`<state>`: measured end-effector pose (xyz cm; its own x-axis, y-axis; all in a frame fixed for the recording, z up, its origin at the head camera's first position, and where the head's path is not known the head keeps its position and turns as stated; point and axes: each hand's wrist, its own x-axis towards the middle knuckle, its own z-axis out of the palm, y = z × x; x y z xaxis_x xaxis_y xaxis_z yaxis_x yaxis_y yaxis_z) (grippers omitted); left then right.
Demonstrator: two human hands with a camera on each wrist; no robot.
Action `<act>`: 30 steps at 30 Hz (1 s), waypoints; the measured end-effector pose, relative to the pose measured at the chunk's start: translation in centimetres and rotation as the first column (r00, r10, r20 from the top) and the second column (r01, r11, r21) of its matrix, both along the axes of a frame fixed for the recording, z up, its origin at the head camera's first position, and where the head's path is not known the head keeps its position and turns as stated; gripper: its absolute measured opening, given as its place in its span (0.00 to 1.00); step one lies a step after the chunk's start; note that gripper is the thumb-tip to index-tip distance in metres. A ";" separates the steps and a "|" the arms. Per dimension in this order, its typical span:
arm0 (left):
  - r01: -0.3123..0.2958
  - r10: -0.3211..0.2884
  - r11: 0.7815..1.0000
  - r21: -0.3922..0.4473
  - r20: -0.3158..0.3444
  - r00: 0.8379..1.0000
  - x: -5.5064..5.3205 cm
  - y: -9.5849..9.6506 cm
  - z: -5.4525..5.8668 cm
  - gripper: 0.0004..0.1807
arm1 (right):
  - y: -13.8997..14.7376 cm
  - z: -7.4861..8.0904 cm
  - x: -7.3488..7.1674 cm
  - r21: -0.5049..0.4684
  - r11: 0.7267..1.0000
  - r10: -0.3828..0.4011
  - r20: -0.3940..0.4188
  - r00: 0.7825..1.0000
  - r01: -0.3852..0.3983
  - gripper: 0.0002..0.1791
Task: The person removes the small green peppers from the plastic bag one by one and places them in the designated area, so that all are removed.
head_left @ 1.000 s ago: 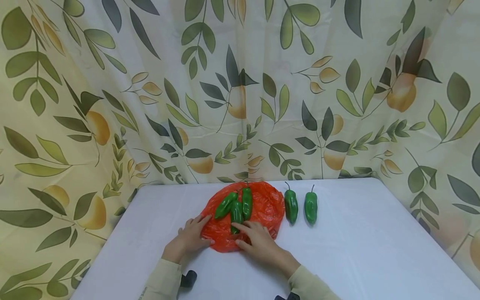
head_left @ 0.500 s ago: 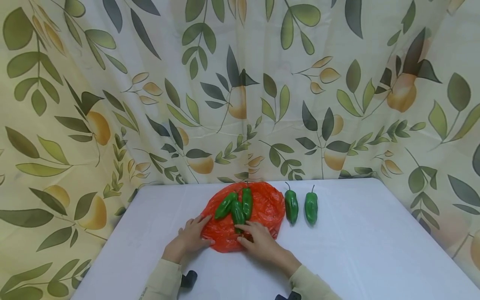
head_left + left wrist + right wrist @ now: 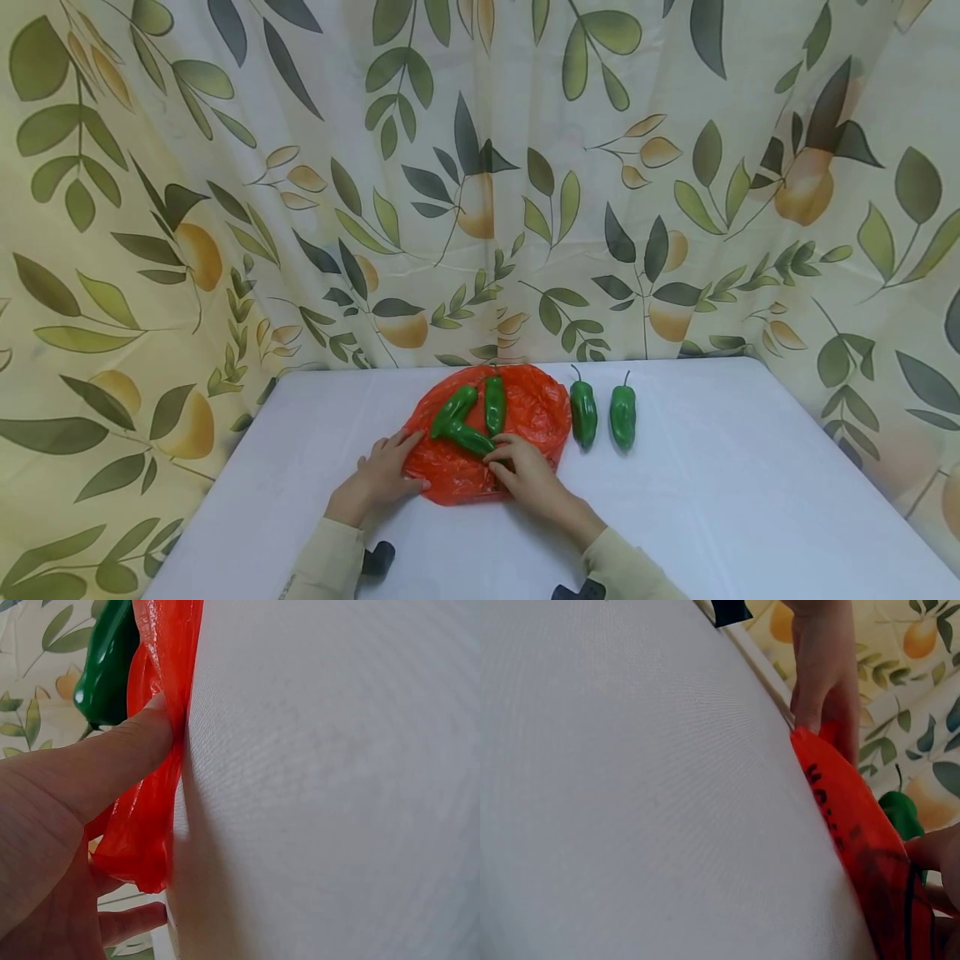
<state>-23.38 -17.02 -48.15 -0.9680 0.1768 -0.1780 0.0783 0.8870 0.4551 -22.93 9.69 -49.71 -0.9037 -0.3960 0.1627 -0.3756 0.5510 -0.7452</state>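
A crumpled red plastic bag (image 3: 450, 483) lies spread on the table with three green peppers on it. My left hand (image 3: 386, 468) holds the bag's left edge, its thumb on the near side and its fingers farther back; the left wrist view shows red film (image 3: 142, 832) between them. With the fingertips of my right hand (image 3: 528, 479) I pinch the right end of one pepper (image 3: 467, 437), which lies slanted. A second pepper (image 3: 457, 403) touches its left end, and a third (image 3: 494, 404) lies behind. My right fingers hide the held end.
Two more green peppers, one (image 3: 582, 413) close to the bag's right edge and another (image 3: 622, 415) farther right, lie on the white table (image 3: 712, 483). A leaf-and-fruit patterned curtain (image 3: 540, 275) hangs behind.
The nearest pepper has swung from nearly upright in view to slanted, its near end moving right with my right hand. My left hand has stayed in place.
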 end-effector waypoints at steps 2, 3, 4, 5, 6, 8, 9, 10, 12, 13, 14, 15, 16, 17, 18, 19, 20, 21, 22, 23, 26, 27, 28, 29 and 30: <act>-0.001 0.001 1.000 -0.001 0.001 1.000 0.0 0.0 -0.1 0.48 | 0.0 0.0 0.0 -0.002 1.000 -0.012 -0.017 1.000 0.012 0.09; -0.003 0.003 1.000 -0.001 0.003 1.000 0.0 0.0 -0.1 0.48 | 0.0 0.0 0.0 0.000 1.000 -0.018 -0.026 1.000 0.018 0.09; -0.002 0.002 1.000 -0.001 0.002 1.000 -0.1 0.0 -0.2 0.48 | 0.1 0.0 0.0 -0.002 1.000 -0.027 -0.024 0.999 0.027 0.09; -0.001 0.001 1.000 -0.002 0.002 1.000 0.0 0.0 -0.2 0.48 | 0.1 0.0 0.1 -0.003 0.999 -0.037 -0.022 0.999 0.037 0.09; -0.001 0.001 1.000 -0.002 0.001 1.000 -0.1 -0.1 -0.2 0.48 | 0.1 0.0 0.1 -0.003 0.999 -0.043 -0.018 0.999 0.043 0.09; -0.002 0.002 1.000 -0.001 0.001 1.000 0.0 -0.1 -0.2 0.48 | 0.2 -0.1 0.1 0.005 0.999 -0.045 -0.011 0.999 0.045 0.10; -0.002 0.002 1.000 -0.001 0.001 1.000 0.0 -0.1 -0.2 0.48 | 0.3 -0.1 0.1 0.014 0.999 -0.040 -0.004 0.999 0.040 0.10; -0.002 0.002 1.000 -0.002 0.000 1.000 0.0 -0.1 -0.3 0.48 | 0.3 0.0 0.1 0.024 0.999 -0.029 0.003 1.000 0.029 0.11; -0.003 0.003 1.000 -0.004 0.000 1.000 0.0 -0.1 -0.3 0.48 | 0.3 0.0 0.0 0.049 0.999 0.016 0.002 1.000 -0.016 0.14; -0.002 0.002 1.000 -0.004 -0.001 1.000 -0.1 -0.1 -0.3 0.48 | 0.3 0.0 0.0 0.063 0.997 0.040 0.001 0.999 -0.040 0.15; -0.003 0.003 1.000 -0.004 -0.001 1.000 0.0 -0.1 -0.3 0.48 | 0.3 0.1 0.0 0.071 0.995 0.063 0.002 0.998 -0.063 0.16; -0.003 0.003 1.000 -0.004 -0.002 1.000 0.0 -0.1 -0.3 0.48 | 0.3 0.2 0.0 0.076 0.994 0.082 0.003 0.997 -0.082 0.17; -0.003 0.003 1.000 -0.005 -0.003 1.000 0.0 -0.1 -0.3 0.47 | 0.3 0.2 -0.1 0.079 0.993 0.094 0.001 0.996 -0.094 0.18; -0.004 0.004 1.000 -0.004 -0.004 1.000 0.0 -0.1 -0.3 0.47 | 0.3 0.2 0.0 0.077 0.992 0.095 0.003 0.995 -0.095 0.19; -0.005 0.005 1.000 -0.003 -0.003 1.000 0.0 -0.1 -0.2 0.47 | 0.2 0.2 0.0 0.072 0.993 0.089 0.002 0.996 -0.089 0.20; -0.006 0.006 1.000 0.000 -0.003 1.000 0.0 -0.1 -0.2 0.47 | 0.2 0.2 0.1 0.060 0.995 0.076 0.001 0.997 -0.075 0.20; -0.008 0.008 1.000 0.002 -0.002 1.000 0.0 -0.1 -0.2 0.47 | 0.2 0.2 0.1 0.048 0.997 0.057 -0.005 0.998 -0.057 0.21; -0.010 0.010 1.000 0.004 0.000 1.000 0.0 -0.1 -0.2 0.47 | 0.2 0.2 0.2 0.034 0.999 0.034 -0.013 0.999 -0.033 0.22; -0.011 0.011 1.000 0.006 0.003 1.000 0.0 -0.1 -0.2 0.47 | 0.1 0.2 0.2 0.010 1.000 0.008 -0.028 1.000 -0.008 0.22; -0.013 0.013 1.000 0.008 0.006 1.000 0.0 -0.1 -0.1 0.47 | 0.1 0.3 0.3 -0.019 1.000 -0.018 -0.042 0.999 0.018 0.23; -0.017 0.016 1.000 0.009 0.012 1.000 0.0 -0.1 -0.1 0.48 | 0.0 0.5 0.3 -0.111 0.991 -0.086 -0.101 0.991 0.075 0.24; -0.017 0.017 1.000 0.010 0.014 1.000 0.0 -0.1 -0.1 0.48 | -0.1 0.6 0.3 -0.144 0.986 -0.103 -0.113 0.988 0.086 0.24; -0.018 0.018 1.000 0.009 0.015 1.000 0.0 -0.1 -0.1 0.48 | -0.1 0.7 0.3 -0.173 0.980 -0.118 -0.128 0.985 0.095 0.25; -0.020 0.020 1.000 0.009 0.016 1.000 0.0 -0.1 -0.1 0.48 | -0.1 0.8 0.3 -0.195 0.975 -0.130 -0.134 0.982 0.102 0.26; -0.021 0.020 1.000 0.009 0.015 1.000 0.0 -0.1 -0.1 0.48 | -0.1 1.0 0.3 -0.212 0.971 -0.140 -0.143 0.980 0.108 0.26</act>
<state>-23.37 -17.08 -48.21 -0.9686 0.1586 -0.1914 0.0531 0.8842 0.4640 -22.60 9.57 -48.76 -0.9006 -0.2270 0.3707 -0.4345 0.4441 -0.7836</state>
